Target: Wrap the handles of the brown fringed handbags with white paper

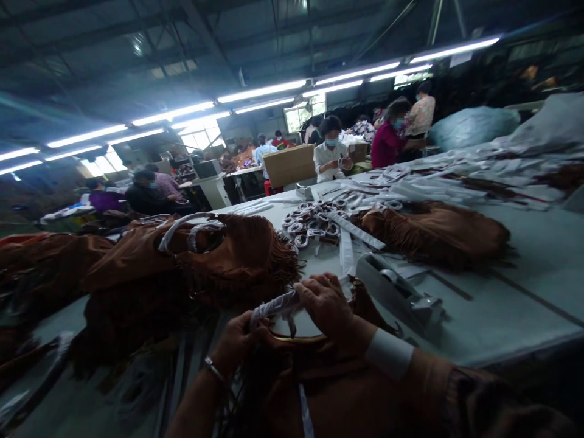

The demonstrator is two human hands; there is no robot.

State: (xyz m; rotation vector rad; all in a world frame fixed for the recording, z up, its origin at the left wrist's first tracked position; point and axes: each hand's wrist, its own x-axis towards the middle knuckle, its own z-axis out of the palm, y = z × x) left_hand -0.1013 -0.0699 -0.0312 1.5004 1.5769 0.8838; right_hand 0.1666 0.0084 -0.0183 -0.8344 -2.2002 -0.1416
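A brown bag (347, 395) with a zip along its opening lies close in front of me at the table's near edge. Its handle (276, 306), wrapped in whitish film, arches up between my hands. My left hand (235, 340) is closed around the handle's left end. Fingers curled, my right hand (326, 301) grips the handle's right end from above. A loose bit of wrapping hangs below the handle. A grey tape dispenser (396, 292) stands just right of my right hand.
Brown fringed bags (228, 249) are heaped at the left, and another bag (433, 234) lies at the right. Wrapped rings (310, 222) and white strips (360, 231) cover the table's middle. Several people sit and stand beyond, near a cardboard box (289, 164).
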